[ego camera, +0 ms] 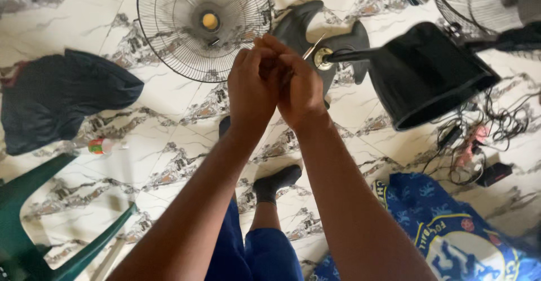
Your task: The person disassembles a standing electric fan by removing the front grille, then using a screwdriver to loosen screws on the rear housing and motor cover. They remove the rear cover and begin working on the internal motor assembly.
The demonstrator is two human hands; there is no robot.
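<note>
A white marble-patterned tiled floor (169, 123) carries a round black wire fan guard (204, 24) and a black fan motor housing (428, 75) on its dark cross-shaped base (344, 38). Above them, the left hand (253, 92) and right hand (298, 86) press together, both grips closed on a thin metal rod (314, 47) poking out between the fingers.

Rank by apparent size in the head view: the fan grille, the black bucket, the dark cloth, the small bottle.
1. Fan grille, dark cloth and black bucket: all look alike in size, too close to rank.
2. Small bottle: clearly smallest.
</note>
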